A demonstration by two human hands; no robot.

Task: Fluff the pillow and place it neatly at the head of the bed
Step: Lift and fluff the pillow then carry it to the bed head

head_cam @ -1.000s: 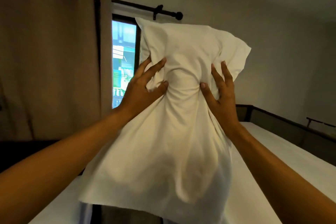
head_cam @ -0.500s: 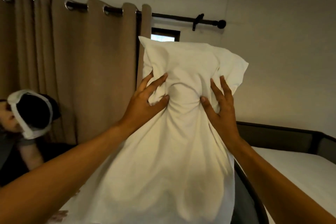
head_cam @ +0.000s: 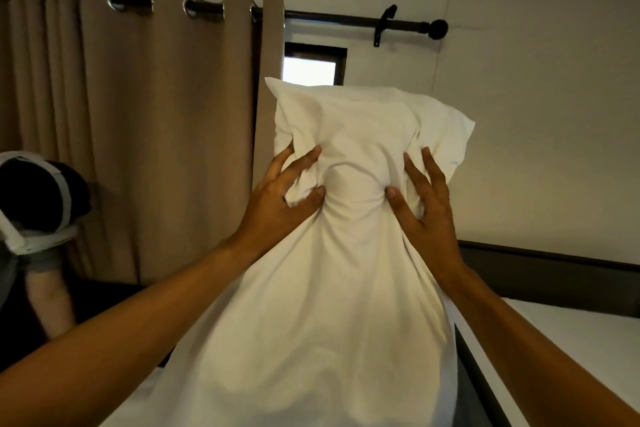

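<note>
A white pillow (head_cam: 346,288) stands on end in front of me, held up in the air. My left hand (head_cam: 280,201) squeezes its left side near the top, fingers dug into the cloth. My right hand (head_cam: 426,204) presses in from the right at the same height, so the pillow is pinched into a narrow waist between them. Its top corners puff out above my fingers. The bed's white mattress (head_cam: 571,340) lies at the lower right, with a dark bed frame (head_cam: 554,274) along the wall.
Beige curtains (head_cam: 156,132) on a black rod (head_cam: 346,17) cover the left wall, with a strip of window (head_cam: 311,68) showing. Another person (head_cam: 31,218) wearing a head strap bends down at the far left. A plain white wall fills the right.
My view has swung left and slightly up, bringing more curtain and the other person into sight. Both hands keep the same squeezing hold on the pillow.
</note>
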